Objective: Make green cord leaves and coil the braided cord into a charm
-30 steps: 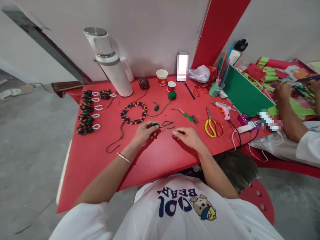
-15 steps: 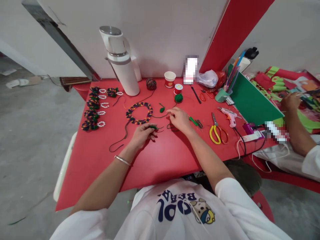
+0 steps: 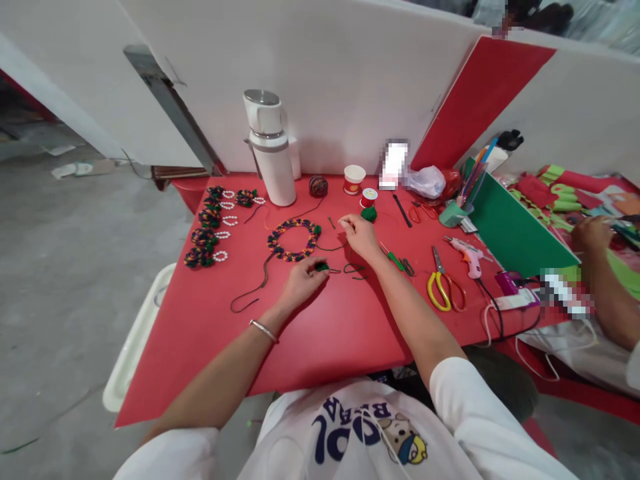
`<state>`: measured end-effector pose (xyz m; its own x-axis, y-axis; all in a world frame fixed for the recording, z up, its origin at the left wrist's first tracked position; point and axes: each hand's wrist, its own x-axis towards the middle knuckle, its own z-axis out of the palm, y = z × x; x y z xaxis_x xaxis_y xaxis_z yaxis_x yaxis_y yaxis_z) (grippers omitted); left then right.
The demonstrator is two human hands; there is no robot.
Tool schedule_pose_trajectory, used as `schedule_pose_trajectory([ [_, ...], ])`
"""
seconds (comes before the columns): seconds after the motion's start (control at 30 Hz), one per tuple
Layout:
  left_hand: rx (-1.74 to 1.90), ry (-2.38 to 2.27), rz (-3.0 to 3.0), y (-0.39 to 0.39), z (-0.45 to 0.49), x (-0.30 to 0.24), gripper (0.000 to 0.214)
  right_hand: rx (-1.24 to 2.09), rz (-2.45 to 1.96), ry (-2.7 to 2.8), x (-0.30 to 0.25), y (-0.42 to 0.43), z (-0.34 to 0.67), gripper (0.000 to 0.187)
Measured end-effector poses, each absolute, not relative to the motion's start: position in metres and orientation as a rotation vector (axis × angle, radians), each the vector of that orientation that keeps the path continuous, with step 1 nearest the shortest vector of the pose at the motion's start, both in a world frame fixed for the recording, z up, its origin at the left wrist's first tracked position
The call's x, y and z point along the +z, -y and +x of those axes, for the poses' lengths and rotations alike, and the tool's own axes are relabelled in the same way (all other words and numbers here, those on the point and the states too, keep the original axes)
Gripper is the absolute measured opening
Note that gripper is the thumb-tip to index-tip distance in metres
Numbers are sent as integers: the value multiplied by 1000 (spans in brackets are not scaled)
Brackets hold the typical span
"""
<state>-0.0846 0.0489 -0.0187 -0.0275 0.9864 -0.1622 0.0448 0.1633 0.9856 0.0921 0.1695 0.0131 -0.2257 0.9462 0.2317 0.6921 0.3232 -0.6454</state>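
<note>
Across the red table (image 3: pixel 310 333), craft things are lying spread out, and a white flask (image 3: pixel 273 160) is standing at the back by the wall. At the right a green board (image 3: pixel 510 227) is leaning up, and beyond it a co-worker's hand (image 3: pixel 593 233) is busy with paper pieces. A ring of coloured yarn (image 3: pixel 294 239) is lying flat near the middle, with yellow scissors (image 3: pixel 440 283) and a glue gun (image 3: pixel 467 253) lying well apart from it to the right.

The left hand (image 3: pixel 303 283) is resting on the table just below the ring, its fingertips pinching a small green tuft (image 3: pixel 321 267), as it was a second ago. The right hand (image 3: pixel 361 235) is the one that has been moving: a second ago it was lying beside the left hand near the loose cord bits (image 3: pixel 356 270), and now it is reaching up the table, close to the green yarn ball (image 3: pixel 369 214). Its fingertips are drawing together as if on a thin strand, though whether anything is caught between them is too small to tell. So the tuft is staying put while the right hand is working farther back, leaving the cord bits lying untouched between the two hands.
</note>
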Motion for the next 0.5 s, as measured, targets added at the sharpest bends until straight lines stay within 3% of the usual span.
schedule_pose_trajectory([
  [0.2, 1296, -1494, 1353, -53, -78, -19, 13, 680, -1457, 2062, 20, -159, 98, 24],
  [0.33, 1357, -1490, 1308, -58, -76, -19, 8, 631, -1537, 2184, 26, -169, 74, 33],
  [0.5, 1384, -1475, 1303, -63, -77, -24, 9, 554, -1662, 2363, 24, -179, 42, 21],
])
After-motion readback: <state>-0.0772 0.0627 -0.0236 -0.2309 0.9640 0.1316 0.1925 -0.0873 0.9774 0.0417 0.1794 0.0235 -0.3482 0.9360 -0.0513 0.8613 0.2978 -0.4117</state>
